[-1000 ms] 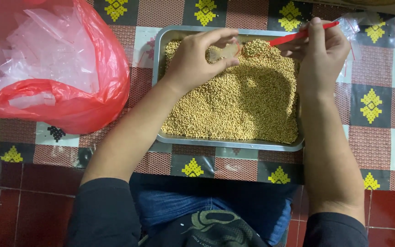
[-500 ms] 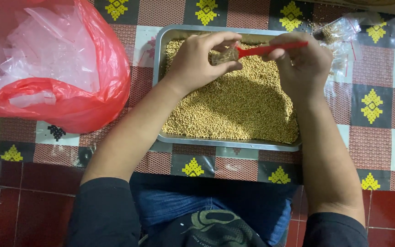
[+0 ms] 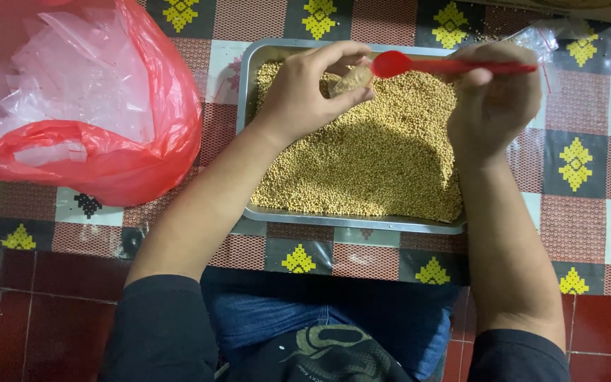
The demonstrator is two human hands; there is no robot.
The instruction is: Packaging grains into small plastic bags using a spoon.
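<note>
Left hand (image 3: 305, 88) pinches a small grain-filled bag (image 3: 350, 80) over the tray (image 3: 249, 71) at 12 o'clock. Right hand (image 3: 493, 95), fingers curled, grips a red spoon (image 3: 447, 66), its bowl touching the bag.

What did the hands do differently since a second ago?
The right hand swung the red spoon from tilted up and away to lying level, its bowl now at the small clear packet of grains pinched in the left hand. The left hand stayed over the far end of the metal tray. The tray, its grains and the red bag stayed put.
</note>
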